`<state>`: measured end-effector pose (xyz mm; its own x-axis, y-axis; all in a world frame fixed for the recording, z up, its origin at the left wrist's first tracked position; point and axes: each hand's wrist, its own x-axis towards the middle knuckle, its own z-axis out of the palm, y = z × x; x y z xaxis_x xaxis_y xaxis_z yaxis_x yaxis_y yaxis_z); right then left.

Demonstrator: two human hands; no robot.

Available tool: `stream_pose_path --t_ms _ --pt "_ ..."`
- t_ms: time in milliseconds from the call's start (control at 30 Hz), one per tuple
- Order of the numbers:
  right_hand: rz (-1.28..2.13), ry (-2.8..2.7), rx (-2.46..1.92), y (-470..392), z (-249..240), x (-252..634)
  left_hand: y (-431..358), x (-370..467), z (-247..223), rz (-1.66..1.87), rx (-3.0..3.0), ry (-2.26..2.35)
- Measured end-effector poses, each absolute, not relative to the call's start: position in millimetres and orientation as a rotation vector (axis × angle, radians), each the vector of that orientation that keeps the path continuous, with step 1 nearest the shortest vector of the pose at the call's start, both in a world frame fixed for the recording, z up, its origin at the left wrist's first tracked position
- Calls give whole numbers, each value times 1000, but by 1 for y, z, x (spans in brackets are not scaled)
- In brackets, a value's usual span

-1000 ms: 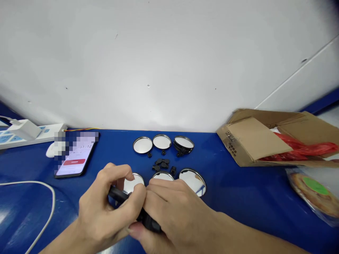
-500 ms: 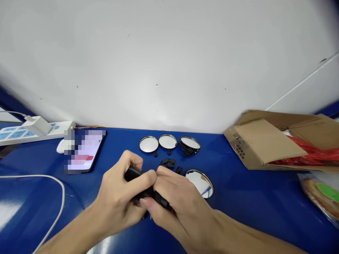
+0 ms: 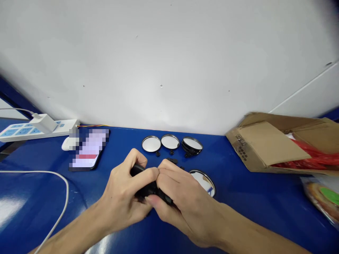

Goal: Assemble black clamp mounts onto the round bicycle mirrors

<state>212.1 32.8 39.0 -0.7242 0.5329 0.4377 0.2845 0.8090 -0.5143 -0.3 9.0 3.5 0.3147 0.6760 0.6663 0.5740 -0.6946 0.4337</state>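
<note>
Both hands grip one black plastic part (image 3: pixel 146 191) above the blue table; the fingers cover most of it, so its full shape is hidden. My left hand (image 3: pixel 126 192) wraps around its left side, index finger bent over the top. On its right end, my right hand (image 3: pixel 182 201) is closed, thumb below and fingers above. A round mirror (image 3: pixel 202 181) lies just beyond my right hand, partly covered by it. Farther back are round mirrors (image 3: pixel 151 144), (image 3: pixel 170 141) and a small mirror stack (image 3: pixel 192 144). Small black pieces (image 3: pixel 172 161) lie partly hidden behind my fingers.
At the left are a phone (image 3: pixel 91 150), a white mouse-like object (image 3: pixel 69 144), a power strip (image 3: pixel 67 126) with a plugged charger, and a white cable (image 3: pixel 66 194). An open cardboard box (image 3: pixel 267 143) holding red plastic and a wrapped package (image 3: pixel 321 197) are at the right.
The view has shifted slightly, moving most things a little to the right in the picture. Both hands keep their grip on the black part, and more small pieces are now covered.
</note>
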Motion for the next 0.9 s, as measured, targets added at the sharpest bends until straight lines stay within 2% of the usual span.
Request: stream_pose_path --t_ms 167,300,400,567,900 --pt "612 -2623 -684 30 86 235 24 -22 5 1174 2676 1182" --pt "457 -2468 -805 39 107 257 31 -23 9 1324 2496 1331" --pt "352 -2463 -1040 58 102 275 29 -17 11 1428 2506 1388" --pt "418 -2714 -1321 85 73 292 26 -12 7 1412 2585 1402" --pt "431 -2690 -1485 101 52 277 24 -12 -1 1312 2710 1391"
